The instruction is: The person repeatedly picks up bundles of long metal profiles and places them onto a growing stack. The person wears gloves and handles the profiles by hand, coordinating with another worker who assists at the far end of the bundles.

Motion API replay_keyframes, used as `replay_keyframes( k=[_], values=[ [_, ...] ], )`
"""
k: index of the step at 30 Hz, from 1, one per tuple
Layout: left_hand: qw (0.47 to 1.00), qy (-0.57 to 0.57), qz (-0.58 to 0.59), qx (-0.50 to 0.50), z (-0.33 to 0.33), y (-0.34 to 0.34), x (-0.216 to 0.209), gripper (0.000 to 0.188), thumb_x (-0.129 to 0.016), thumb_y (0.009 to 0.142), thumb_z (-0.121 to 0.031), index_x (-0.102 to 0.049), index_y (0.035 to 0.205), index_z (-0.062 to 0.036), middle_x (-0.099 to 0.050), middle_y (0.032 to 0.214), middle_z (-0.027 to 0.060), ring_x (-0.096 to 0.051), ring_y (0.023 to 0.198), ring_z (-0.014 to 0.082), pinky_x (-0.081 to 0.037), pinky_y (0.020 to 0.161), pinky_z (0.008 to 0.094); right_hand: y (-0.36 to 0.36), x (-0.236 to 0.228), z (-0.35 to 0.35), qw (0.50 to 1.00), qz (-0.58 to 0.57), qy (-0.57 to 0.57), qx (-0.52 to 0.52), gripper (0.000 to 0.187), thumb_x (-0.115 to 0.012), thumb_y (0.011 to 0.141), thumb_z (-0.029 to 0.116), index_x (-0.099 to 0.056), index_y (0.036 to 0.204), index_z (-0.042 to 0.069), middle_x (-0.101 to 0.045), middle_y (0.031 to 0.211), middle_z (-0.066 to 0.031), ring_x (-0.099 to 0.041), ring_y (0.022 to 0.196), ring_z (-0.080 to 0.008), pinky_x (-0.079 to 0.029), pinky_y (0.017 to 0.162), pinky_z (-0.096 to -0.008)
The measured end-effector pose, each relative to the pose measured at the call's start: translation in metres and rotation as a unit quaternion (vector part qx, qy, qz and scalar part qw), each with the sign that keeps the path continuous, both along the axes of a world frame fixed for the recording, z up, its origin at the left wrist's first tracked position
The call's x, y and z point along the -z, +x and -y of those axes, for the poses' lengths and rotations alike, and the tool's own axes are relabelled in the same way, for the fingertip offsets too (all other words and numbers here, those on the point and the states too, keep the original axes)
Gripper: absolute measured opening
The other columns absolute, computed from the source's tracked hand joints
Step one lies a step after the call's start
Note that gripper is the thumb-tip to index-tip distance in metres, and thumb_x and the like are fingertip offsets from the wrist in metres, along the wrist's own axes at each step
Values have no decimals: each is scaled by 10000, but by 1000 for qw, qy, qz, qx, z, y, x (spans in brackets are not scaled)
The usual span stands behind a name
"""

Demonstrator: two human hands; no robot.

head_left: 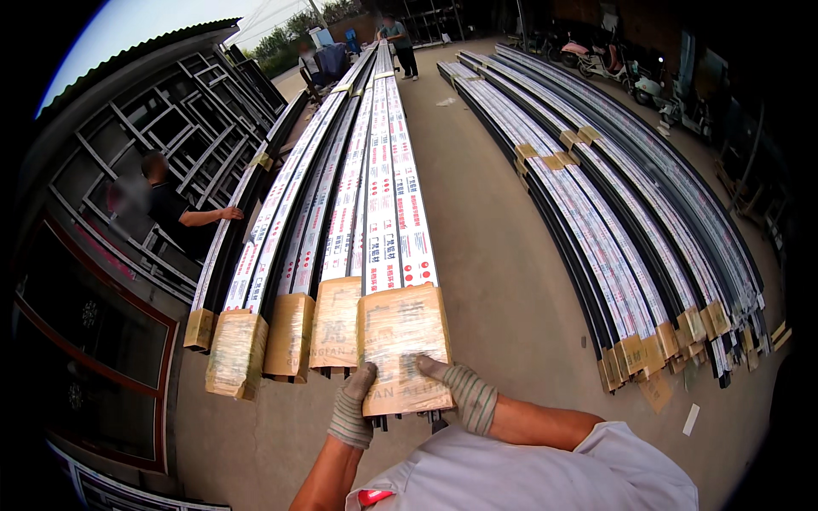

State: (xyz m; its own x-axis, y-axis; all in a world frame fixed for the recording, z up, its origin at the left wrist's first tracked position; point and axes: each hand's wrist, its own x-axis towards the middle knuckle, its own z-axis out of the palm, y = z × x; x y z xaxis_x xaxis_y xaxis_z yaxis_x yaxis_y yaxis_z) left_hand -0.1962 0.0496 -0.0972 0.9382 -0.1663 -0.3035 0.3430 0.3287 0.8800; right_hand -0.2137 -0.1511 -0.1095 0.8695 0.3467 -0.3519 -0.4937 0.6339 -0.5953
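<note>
A long bundle of profiles [394, 187], covered in white printed film, runs straight away from me. Tape and brown paper [404, 336] wrap its near end, and dark profile tips poke out below. My left hand [351, 405], in a striped knit glove, grips the left edge of that end with its thumb on top. On the opposite edge my right hand [465, 393], gloved alike, holds on with its thumb lying over the paper. The fingers of both hands are mostly hidden underneath. Close on the left lie more wrapped bundles [237, 353], side by side.
A person [166, 196] at the left rests a hand on the outermost bundle. Another person [397, 41] stands at my bundle's far end. Several more bundles [588, 204] lie on the right beyond a concrete floor strip [477, 213]. Scooters [596, 61] stand behind; metal frames [170, 128] line the left wall.
</note>
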Motion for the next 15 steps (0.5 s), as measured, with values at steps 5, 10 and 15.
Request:
replay_keyframes(
  k=[5,10,15],
  values=[
    [999,-13,15,-34,5,1,2,605,-726,879,-344,-549,1270,83,-676,1113,151,-690,920,202,-572,802,315,2,4,0,1000,-5,-3,3,563,-724,899,399,-588,1283,10,-698,1126,-116,-706,934,-194,-591,775,-314],
    [999,-17,4,-34,4,2,7,602,-738,872,-353,-559,1254,76,-680,1094,144,-688,908,195,-572,791,309,3,11,0,1000,-4,-21,-3,569,-714,897,437,-600,1256,11,-703,1083,-109,-707,887,-185,-589,740,-303],
    [1000,-17,-1,-16,0,4,8,667,-721,883,-357,-475,1360,40,-633,1213,151,-651,1044,218,-547,892,333,4,12,0,1000,6,-24,-4,576,-714,892,457,-605,1246,16,-712,1028,-100,-710,817,-177,-588,677,-296]
  ],
)
